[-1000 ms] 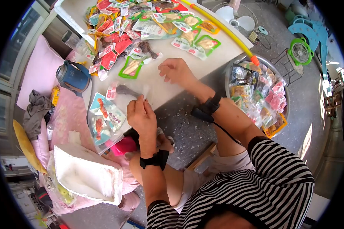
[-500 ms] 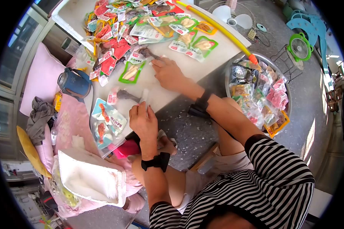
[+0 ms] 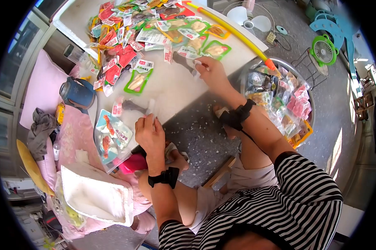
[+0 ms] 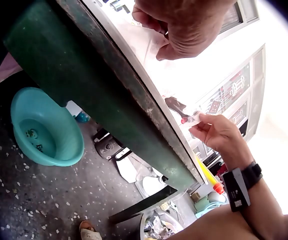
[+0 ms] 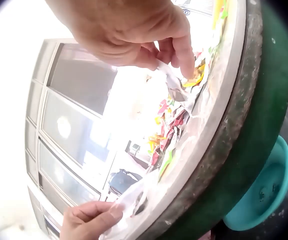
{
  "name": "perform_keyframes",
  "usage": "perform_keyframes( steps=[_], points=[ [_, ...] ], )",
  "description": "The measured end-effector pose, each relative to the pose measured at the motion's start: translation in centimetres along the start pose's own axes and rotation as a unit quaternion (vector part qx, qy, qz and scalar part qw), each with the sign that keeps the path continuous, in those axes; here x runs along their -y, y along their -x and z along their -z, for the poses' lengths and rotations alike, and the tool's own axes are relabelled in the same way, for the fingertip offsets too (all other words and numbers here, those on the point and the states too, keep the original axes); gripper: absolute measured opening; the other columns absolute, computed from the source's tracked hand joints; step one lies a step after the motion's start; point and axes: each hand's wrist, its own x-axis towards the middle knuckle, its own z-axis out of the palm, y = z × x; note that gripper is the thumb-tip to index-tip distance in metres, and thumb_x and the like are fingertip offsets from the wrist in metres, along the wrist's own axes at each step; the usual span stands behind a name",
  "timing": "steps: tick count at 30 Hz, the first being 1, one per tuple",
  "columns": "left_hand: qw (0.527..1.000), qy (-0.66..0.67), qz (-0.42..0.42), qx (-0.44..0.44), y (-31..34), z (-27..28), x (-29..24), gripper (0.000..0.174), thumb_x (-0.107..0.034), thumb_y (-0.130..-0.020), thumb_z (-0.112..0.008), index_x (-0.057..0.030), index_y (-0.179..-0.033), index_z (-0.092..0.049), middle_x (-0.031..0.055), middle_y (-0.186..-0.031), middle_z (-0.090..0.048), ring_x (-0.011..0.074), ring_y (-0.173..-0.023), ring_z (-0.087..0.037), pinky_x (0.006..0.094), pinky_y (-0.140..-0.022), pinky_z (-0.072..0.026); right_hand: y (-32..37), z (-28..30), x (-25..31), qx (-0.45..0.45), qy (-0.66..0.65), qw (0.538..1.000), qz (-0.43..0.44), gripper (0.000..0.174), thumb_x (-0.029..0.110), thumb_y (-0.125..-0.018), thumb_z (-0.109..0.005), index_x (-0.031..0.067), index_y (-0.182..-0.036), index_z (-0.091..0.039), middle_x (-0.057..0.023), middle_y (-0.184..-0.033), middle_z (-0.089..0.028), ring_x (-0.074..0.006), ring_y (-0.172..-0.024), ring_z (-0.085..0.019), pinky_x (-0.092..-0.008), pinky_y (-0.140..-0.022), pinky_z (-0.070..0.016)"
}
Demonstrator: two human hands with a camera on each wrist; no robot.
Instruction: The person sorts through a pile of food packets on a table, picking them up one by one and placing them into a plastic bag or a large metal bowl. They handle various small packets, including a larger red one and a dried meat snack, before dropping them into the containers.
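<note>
The left hand (image 3: 150,135) and right hand (image 3: 213,74) are held well apart over the table (image 3: 177,102). A dark meat packet (image 3: 182,62) is pinched by the right hand, at its ten o'clock; a second packet (image 3: 132,105) is pinched by the left, at its eleven o'clock. At four o'clock from the right hand, a metal basin (image 3: 299,72) is filled with packets.

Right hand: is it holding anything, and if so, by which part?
The right hand pinches a dark-filled packet by its pale plastic end, not by the dark part.
</note>
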Motion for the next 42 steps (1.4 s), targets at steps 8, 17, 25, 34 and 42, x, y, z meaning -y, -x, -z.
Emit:
perform_keyframes(
  steps=[8,17,25,34,42],
  points=[
    [0.998,0.054,0.025,-0.02,-0.3,0.0,0.2,0.011,-0.001,-0.079,-0.063,0.0005,-0.09,-0.067,0.013,-0.069,-0.055,0.0277,-0.058,-0.054,0.0358,-0.052,-0.0414,-0.9,4.1,0.6,0.133,-0.297,0.92,-0.219,0.013,0.012,-0.086,-0.058,0.0017,-0.092,-0.065,-0.0044,-0.073,-0.064,-0.0126,-0.052,-0.06,-0.0249,-0.045,-0.049],
    [0.998,0.051,0.028,-0.035,-0.3,-0.2,0.1,0.013,-0.002,-0.08,-0.064,0.0004,-0.092,-0.067,0.0126,-0.067,-0.054,0.0277,-0.058,-0.053,0.0367,-0.053,-0.0421,0.3,3.1,1.4,0.304,-0.158,0.917,-0.203,0.015,0.017,-0.087,-0.059,0.0042,-0.092,-0.064,-0.0016,-0.067,-0.063,-0.0039,-0.05,-0.055,-0.0183,-0.037,-0.0305],
    [0.999,-0.012,-0.004,-0.041,-0.5,0.1,-0.7,0.016,-0.002,-0.079,-0.065,-0.0015,-0.094,-0.068,0.0111,-0.068,-0.053,0.0287,-0.065,-0.055,0.0392,-0.057,-0.0444,2.4,-1.5,2.4,0.254,-0.25,0.915,-0.187,0.015,0.014,-0.092,-0.052,0.0039,-0.097,-0.062,-0.0019,-0.076,-0.064,-0.0052,-0.057,-0.056,-0.018,-0.045,-0.0366],
    [0.998,0.012,0.01,-0.057,-0.2,0.2,-0.4,0.016,-0.001,-0.079,-0.062,0.0002,-0.093,-0.067,0.0136,-0.071,-0.056,0.0323,-0.067,-0.056,0.0412,-0.058,-0.045,6.6,-8.5,4.7,0.36,-0.384,0.792,-0.308,0.02,0.013,-0.095,-0.048,-0.0022,-0.097,-0.061,-0.0078,-0.082,-0.066,-0.0139,-0.066,-0.064,-0.0257,-0.06,-0.0546],
    [0.999,0.016,0.037,-0.007,0.2,0.4,-0.6,0.015,-0.001,-0.08,-0.058,0.0002,-0.093,-0.066,0.0143,-0.073,-0.056,0.0337,-0.069,-0.056,0.0426,-0.059,-0.0445,5.6,-9.3,5.6,0.43,-0.122,0.874,-0.191,0.02,0.006,-0.087,-0.048,-0.0052,-0.077,-0.061,-0.0117,-0.064,-0.062,-0.0169,-0.05,-0.061,-0.028,-0.042,-0.0493]
  ],
)
